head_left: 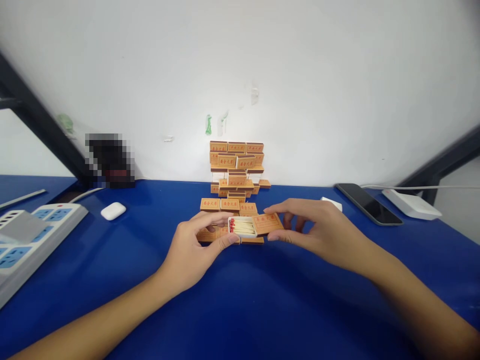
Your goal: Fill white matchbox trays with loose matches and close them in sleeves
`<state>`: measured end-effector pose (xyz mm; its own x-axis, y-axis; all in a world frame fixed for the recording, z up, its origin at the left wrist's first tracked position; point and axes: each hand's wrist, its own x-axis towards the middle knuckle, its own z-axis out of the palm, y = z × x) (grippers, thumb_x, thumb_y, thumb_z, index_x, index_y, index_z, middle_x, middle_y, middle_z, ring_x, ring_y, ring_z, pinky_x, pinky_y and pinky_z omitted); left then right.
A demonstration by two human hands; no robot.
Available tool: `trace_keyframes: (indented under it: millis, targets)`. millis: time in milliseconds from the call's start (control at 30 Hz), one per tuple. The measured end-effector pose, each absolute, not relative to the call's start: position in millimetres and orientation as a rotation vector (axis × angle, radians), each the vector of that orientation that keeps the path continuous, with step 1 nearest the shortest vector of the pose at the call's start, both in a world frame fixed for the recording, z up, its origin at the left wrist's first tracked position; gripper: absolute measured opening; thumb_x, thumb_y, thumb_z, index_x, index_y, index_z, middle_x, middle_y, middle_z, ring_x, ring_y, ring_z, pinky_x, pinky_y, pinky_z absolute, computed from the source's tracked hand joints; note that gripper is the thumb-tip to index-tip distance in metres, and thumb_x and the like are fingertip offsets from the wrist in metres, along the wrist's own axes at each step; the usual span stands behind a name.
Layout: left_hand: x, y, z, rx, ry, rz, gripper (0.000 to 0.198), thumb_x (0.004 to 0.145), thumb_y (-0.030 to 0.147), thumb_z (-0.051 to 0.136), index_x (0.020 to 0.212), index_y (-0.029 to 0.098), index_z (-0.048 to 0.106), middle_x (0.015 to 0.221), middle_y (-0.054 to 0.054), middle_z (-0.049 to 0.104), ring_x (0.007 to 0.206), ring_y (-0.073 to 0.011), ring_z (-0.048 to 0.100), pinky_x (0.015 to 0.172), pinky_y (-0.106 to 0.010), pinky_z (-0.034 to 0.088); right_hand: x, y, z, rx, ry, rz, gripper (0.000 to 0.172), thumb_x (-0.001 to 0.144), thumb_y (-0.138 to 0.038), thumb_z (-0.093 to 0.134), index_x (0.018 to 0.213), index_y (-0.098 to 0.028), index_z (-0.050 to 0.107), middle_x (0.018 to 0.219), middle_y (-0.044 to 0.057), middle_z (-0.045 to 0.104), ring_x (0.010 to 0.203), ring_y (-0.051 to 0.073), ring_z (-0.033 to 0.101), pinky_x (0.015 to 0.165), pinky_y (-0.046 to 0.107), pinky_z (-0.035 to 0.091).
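Observation:
Both hands hold one matchbox between them, its tray partly slid out. My right hand (300,222) pinches the orange sleeve (267,224) between thumb and fingers. At the other end, my left hand (202,237) grips the white matchbox tray (243,234), where red-headed matches (242,226) lie in view. Just behind and below the hands, several matchboxes (210,204) sit in a low block, partly hidden by my fingers. Further back, a stack of matchboxes (237,162) rises in tiers near the wall.
A power strip (41,235) lies at the left, with a white earphone case (113,211) near it. To the right are a dark phone (369,204), a white box-shaped device (412,204) with a cable, and a small white object (331,204). A white wall (318,100) bounds the blue table (247,310).

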<state>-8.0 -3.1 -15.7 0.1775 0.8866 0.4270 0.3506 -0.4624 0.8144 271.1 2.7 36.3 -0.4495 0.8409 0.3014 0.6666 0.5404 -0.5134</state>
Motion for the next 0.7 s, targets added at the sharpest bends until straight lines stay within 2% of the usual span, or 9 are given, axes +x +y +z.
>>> trace_keyframes:
  millis: [367,500,700]
  targets:
    - [-9.6,1.4,-15.2,1.862,1.232,1.347,0.032,0.088,0.043,0.081,0.114,0.025,0.082,0.1,-0.005,0.083,0.086,-0.0228,0.076,0.084,-0.039,0.064,269.0,3.8,35.4,-1.182,-2.183,0.5,0.037,0.092,-0.043,0.08,0.125,-0.028,0.078,0.09,0.001,0.078,0.069,0.016,0.068,0.06,0.029,0.057]
    - [-10.0,0.1,-13.2,1.895,1.232,1.316,0.03,0.089,0.041,0.081,0.114,0.025,0.083,0.101,-0.005,0.082,0.088,-0.0225,0.075,0.083,-0.038,0.063,270.6,5.6,34.6,-1.132,-2.168,0.479,0.037,0.091,-0.045,0.081,0.124,-0.027,0.079,0.093,0.002,0.078,0.071,0.016,0.068,0.061,0.029,0.057]
    - [-9.8,-2.8,-11.5,1.847,1.208,1.281,0.032,0.086,0.042,0.084,0.114,0.025,0.083,0.109,-0.005,0.084,0.1,-0.0255,0.079,0.091,-0.038,0.065,265.7,1.7,30.2,-1.098,-2.108,0.491,0.039,0.086,-0.042,0.086,0.121,-0.026,0.08,0.088,0.0,0.077,0.068,0.015,0.066,0.062,0.027,0.058]
